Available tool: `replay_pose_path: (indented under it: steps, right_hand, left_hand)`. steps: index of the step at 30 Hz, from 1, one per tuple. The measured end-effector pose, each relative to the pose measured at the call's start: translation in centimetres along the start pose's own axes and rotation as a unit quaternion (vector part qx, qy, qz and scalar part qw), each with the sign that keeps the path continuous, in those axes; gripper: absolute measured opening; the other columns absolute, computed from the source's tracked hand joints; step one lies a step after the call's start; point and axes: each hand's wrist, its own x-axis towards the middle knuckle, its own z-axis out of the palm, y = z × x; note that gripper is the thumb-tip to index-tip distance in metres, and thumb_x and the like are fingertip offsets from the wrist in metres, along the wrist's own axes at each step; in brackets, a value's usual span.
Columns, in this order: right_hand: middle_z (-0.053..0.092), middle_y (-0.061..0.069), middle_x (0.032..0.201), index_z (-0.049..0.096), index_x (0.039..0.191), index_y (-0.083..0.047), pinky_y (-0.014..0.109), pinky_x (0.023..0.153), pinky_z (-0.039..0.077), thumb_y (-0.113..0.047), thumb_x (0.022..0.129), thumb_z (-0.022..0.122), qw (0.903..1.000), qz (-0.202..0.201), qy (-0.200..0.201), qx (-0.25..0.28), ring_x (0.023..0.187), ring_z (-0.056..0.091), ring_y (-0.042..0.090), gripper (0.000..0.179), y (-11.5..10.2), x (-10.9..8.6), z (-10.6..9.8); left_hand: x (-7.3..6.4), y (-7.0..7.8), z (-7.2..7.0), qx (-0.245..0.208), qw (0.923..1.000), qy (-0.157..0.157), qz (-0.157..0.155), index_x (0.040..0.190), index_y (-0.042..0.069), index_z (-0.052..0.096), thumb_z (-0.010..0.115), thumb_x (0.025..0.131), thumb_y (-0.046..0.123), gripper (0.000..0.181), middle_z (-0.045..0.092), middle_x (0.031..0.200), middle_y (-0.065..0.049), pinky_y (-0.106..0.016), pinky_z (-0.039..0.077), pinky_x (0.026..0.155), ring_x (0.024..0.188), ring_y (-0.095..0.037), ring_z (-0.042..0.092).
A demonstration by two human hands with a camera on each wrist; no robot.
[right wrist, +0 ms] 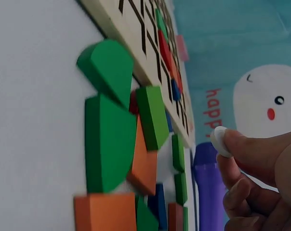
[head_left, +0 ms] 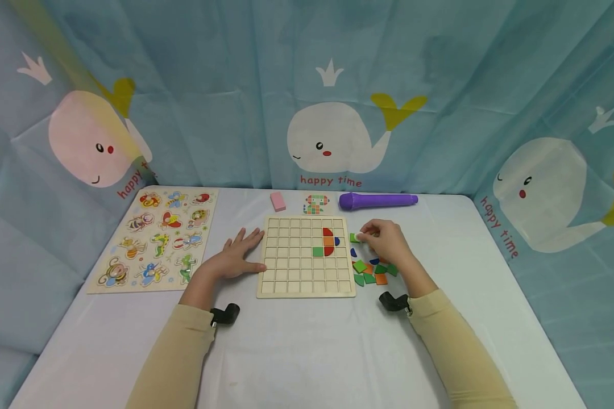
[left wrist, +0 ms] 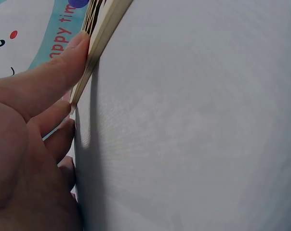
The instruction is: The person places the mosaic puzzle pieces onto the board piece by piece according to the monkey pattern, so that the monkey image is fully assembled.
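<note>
A wooden grid board (head_left: 286, 288) lies flat in the middle of the table. Set in its squares are several pieces: two red curved ones, an orange square (head_left: 328, 241), a green square (head_left: 318, 251) and a blue half-round (head_left: 337, 241). My left hand (head_left: 232, 258) rests spread at the board's left edge, thumb and fingertips touching it. My right hand (head_left: 386, 241) pinches a small white piece with a rounded edge (right wrist: 219, 141) between thumb and finger, just right of the board. Close below that hand lies a loose pile of green, orange and blue pieces (right wrist: 109, 144).
Behind the board lie a pink block (head_left: 278, 201), a small coloured pattern picture (head_left: 316, 204) and a purple microphone-shaped thing (head_left: 378, 201). An insect picture puzzle (head_left: 158, 241) covers the table's left side. A whale-print curtain (head_left: 225, 136) hangs along the back and sides.
</note>
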Motion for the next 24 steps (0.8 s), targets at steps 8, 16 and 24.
replay_pose_path:
  steps: [8,16,24]
  right_hand:
    - [0.072,0.004,0.09,0.074,0.098,-0.013,0.036,0.074,0.052,-0.029,0.092,0.076,0.9997,-0.024,0.001,-0.001,0.082,0.061,0.022,0.017,-1.3,0.7,1.6]
    - [0.072,0.001,0.091,0.074,0.099,-0.015,0.034,0.07,0.054,-0.031,0.093,0.074,0.9988,-0.039,-0.024,0.015,0.08,0.064,0.019,0.017,-2.2,1.1,3.1]
    - [0.073,0.001,0.089,0.075,0.098,-0.014,0.033,0.07,0.053,-0.029,0.093,0.074,0.9978,-0.055,-0.034,0.013,0.077,0.064,0.017,0.016,-2.9,1.9,4.5]
  left_hand:
    - [0.1,0.4,0.1,0.013,0.9998,0.0,-0.017,0.163,0.014,0.019,0.075,0.09,0.043,0.096,0.008,0.171,-0.01,-0.064,-0.011,0.121,0.156,-0.038,-0.01]
    - [0.2,1.0,0.2,0.044,0.9985,0.009,-0.031,0.162,0.017,0.022,0.076,0.088,0.045,0.096,0.01,0.171,-0.004,-0.074,-0.024,0.108,0.156,-0.038,-0.013]
    - [0.9,1.7,0.9,0.043,0.9985,0.007,-0.034,0.163,0.02,0.018,0.075,0.088,0.046,0.099,0.009,0.171,-0.006,-0.073,-0.023,0.11,0.155,-0.04,-0.013]
